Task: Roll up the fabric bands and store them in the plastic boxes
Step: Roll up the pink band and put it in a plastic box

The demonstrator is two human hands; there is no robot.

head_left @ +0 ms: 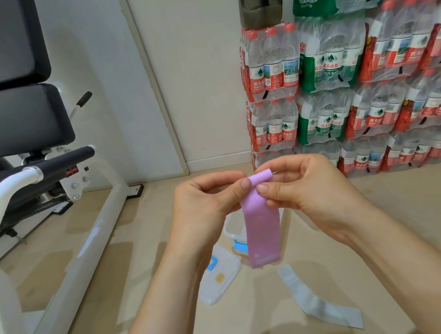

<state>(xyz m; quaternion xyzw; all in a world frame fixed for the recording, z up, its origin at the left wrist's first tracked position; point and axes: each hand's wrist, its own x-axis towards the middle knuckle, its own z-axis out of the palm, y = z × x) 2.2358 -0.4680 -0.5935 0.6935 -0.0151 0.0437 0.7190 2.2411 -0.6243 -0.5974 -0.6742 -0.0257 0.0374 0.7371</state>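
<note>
Pink band [262, 231] hangs lengthwise, straight down from both hands.
Nearest, a grey band [314, 300] lies loose on the floor [390, 213], right of a clear plastic box [220, 280]; a second box [234, 230] sits partly hidden behind the hanging tail. Above them the left hand [206, 197] and right hand [301, 186] pinch the band's curled top edge from either side, so rolling likely runs downward toward the free end.
</note>
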